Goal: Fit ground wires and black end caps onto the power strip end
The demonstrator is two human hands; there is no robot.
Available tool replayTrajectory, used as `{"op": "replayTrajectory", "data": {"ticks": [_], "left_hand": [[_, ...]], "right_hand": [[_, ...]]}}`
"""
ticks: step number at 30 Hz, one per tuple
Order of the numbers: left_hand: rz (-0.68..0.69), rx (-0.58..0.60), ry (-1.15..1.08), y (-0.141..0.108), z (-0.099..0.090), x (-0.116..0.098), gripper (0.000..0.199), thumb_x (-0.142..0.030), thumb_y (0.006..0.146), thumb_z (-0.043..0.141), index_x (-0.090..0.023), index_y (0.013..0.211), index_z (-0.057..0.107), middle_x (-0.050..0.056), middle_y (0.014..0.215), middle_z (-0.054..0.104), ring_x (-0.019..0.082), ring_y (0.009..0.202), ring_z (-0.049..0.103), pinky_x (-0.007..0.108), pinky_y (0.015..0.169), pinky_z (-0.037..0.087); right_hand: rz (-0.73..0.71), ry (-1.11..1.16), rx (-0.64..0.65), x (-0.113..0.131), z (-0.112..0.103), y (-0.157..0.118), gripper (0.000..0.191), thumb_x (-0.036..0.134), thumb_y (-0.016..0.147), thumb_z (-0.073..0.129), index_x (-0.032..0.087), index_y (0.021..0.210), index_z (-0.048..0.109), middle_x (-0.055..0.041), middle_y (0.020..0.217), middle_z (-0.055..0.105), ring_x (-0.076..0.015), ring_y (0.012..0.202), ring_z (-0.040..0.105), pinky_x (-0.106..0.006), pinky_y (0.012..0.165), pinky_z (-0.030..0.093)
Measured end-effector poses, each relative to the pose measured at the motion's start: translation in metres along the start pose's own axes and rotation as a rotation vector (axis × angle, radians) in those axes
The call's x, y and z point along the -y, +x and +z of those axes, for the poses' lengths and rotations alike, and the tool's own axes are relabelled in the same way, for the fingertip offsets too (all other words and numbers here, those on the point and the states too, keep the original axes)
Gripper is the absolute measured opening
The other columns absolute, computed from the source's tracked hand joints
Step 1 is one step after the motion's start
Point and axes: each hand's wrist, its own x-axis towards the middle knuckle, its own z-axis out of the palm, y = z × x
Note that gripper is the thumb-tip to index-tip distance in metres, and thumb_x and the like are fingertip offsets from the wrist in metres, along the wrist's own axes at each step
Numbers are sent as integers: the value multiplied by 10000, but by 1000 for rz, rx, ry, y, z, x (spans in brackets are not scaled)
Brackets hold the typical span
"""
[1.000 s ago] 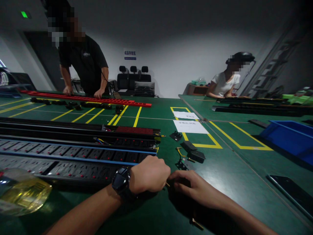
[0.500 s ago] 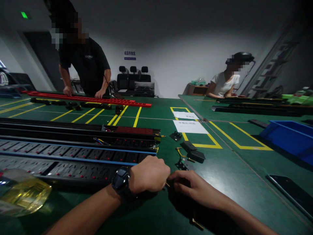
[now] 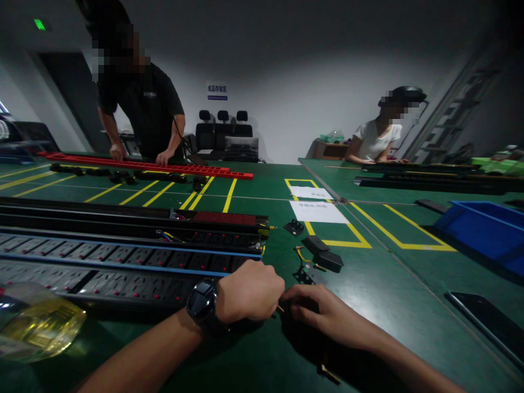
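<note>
My left hand [image 3: 250, 290], with a black watch [image 3: 202, 300] on the wrist, is closed in a fist at the near end of a black power strip [image 3: 135, 286]. Close by on its right, my right hand [image 3: 323, 314] is curled, thumb and forefinger bent toward the fist. A thin brass-coloured piece [image 3: 280, 308] pokes out between the hands; which one grips it is hidden. Beyond them lie black blocks [image 3: 328, 261], a yellow wire [image 3: 302, 254] and a dark perforated plate [image 3: 308, 274]. Another brass-coloured piece [image 3: 329, 374] rests below my right hand.
Several long strips lie at left, with a bottle of yellow liquid [image 3: 45, 327] in front. A phone [image 3: 487, 316] and a blue bin [image 3: 483, 234] are at right. White papers [image 3: 319, 213] lie mid-table. Across it, one person [image 3: 141, 103] handles red rails [image 3: 184, 166]; another person [image 3: 379, 139] sits.
My hands stay almost in place. Across the table, the standing person's hands have come slightly closer together on the red rails, and their head has shifted a little right.
</note>
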Motion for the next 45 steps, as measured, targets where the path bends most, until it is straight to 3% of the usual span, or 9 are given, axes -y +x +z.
{"op": "replayTrajectory", "data": {"ticks": [17, 19, 23, 27, 30, 34, 45], "left_hand": [[29, -32, -20, 1, 3, 5, 206, -199, 917, 609, -126, 875, 797, 167, 829, 784, 337, 793, 787, 362, 629, 564], [28, -27, -23, 1, 3, 6, 212, -207, 926, 605, -129, 879, 797, 166, 856, 790, 337, 809, 786, 366, 640, 569], [24, -43, -30, 1, 6, 8, 224, -215, 936, 591, -141, 881, 795, 163, 903, 801, 313, 822, 784, 365, 675, 584], [14, -62, -30, 1, 7, 9, 228, -231, 934, 606, -136, 845, 793, 161, 864, 797, 290, 773, 773, 357, 670, 576], [18, -58, -13, -1, 5, 9, 234, -213, 923, 599, -136, 819, 795, 153, 815, 784, 298, 757, 768, 348, 630, 551], [21, -49, 0, -3, 1, 9, 231, -226, 924, 613, -145, 813, 799, 145, 793, 779, 302, 770, 769, 335, 607, 528], [-3, 10, -8, -3, -4, 10, 246, -265, 947, 594, -153, 866, 797, 131, 924, 806, 290, 862, 770, 344, 676, 553]], "right_hand": [[-32, -30, -22, 6, -5, -1, 261, 292, 944, 589, 209, 1110, 773, -53, 1029, 792, -215, 920, 704, -324, 836, 522], [-29, -71, -91, 7, -13, -1, 273, 325, 952, 586, 210, 1098, 786, -52, 989, 793, -214, 885, 704, -319, 791, 515], [10, -210, -365, -2, -36, 0, 343, 401, 983, 537, 195, 1105, 783, -53, 855, 761, -200, 740, 659, -308, 659, 464], [21, -399, -432, -18, -49, 0, 300, 364, 968, 542, 213, 1079, 776, -55, 869, 760, -209, 762, 671, -316, 687, 453], [65, -523, -402, -23, -48, 1, 240, 329, 950, 559, 233, 1005, 772, -63, 929, 777, -227, 819, 698, -323, 719, 447], [93, -588, -336, -21, -42, 1, 189, 296, 949, 576, 225, 935, 751, -65, 861, 756, -221, 738, 668, -326, 669, 403], [-41, -353, -43, 5, -39, -4, 137, 224, 925, 645, 232, 872, 771, -39, 860, 742, -201, 793, 657, -325, 722, 461]]}}
